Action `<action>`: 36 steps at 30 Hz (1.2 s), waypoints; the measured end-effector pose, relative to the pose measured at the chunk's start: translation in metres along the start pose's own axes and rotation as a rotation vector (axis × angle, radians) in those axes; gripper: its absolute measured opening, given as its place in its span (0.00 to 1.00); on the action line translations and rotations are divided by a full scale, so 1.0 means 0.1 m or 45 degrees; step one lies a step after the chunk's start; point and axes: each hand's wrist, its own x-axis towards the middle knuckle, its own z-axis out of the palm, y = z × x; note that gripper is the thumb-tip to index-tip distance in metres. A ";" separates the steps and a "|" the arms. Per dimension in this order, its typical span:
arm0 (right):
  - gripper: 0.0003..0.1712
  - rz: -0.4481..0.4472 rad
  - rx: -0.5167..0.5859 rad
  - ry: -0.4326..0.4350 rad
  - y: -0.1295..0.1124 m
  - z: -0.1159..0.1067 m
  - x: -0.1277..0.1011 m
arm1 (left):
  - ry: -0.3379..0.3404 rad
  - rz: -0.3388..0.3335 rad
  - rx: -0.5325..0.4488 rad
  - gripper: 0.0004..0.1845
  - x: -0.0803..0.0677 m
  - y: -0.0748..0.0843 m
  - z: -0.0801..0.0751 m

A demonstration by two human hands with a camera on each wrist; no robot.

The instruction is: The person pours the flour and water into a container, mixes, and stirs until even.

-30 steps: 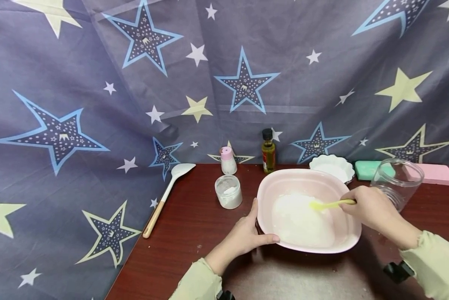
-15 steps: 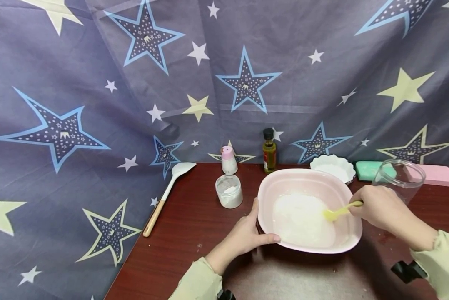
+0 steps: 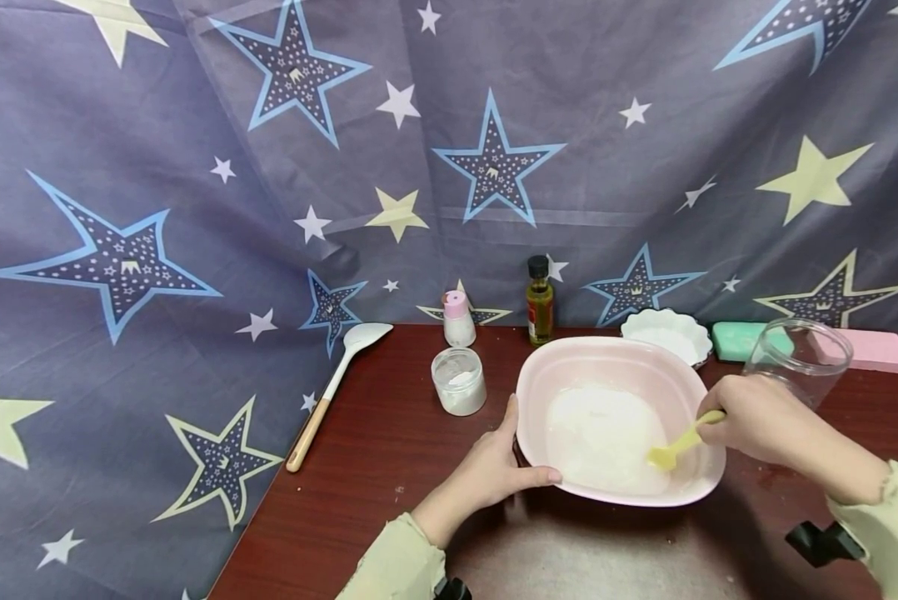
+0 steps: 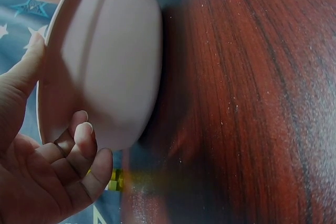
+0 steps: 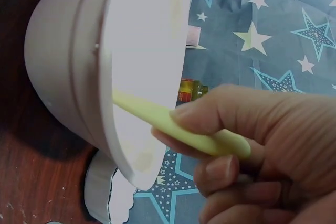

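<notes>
Now the white powder point(image 3: 602, 437) in the round pink plastic bowl point(image 3: 614, 358) is being stirred with the small yellow plastic spoon point(image 3: 674, 446) pinched by the right hand point(image 3: 756, 417), while the rim is gripped by the left hand point(image 3: 486, 475), so gentle strokes are likely needed next.

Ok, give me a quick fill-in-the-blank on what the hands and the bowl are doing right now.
1. The right hand holds a ____ spatula in the bowl.
2. The left hand grips the bowl's ____.
3. The powder in the bowl is ____.
4. The oil bottle has a ____ cap.

Missing words: yellow; rim; white; black
</notes>
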 end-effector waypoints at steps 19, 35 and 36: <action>0.02 -0.112 0.257 -0.077 -0.03 0.29 0.06 | -0.007 -0.002 -0.010 0.66 0.00 -0.01 0.01; 0.02 -0.161 0.297 0.181 -0.18 0.54 0.24 | 0.008 0.013 0.022 0.66 0.01 0.00 0.00; 0.02 -0.162 0.287 0.194 -0.19 0.55 0.26 | 0.007 0.014 0.024 0.66 0.01 0.00 0.00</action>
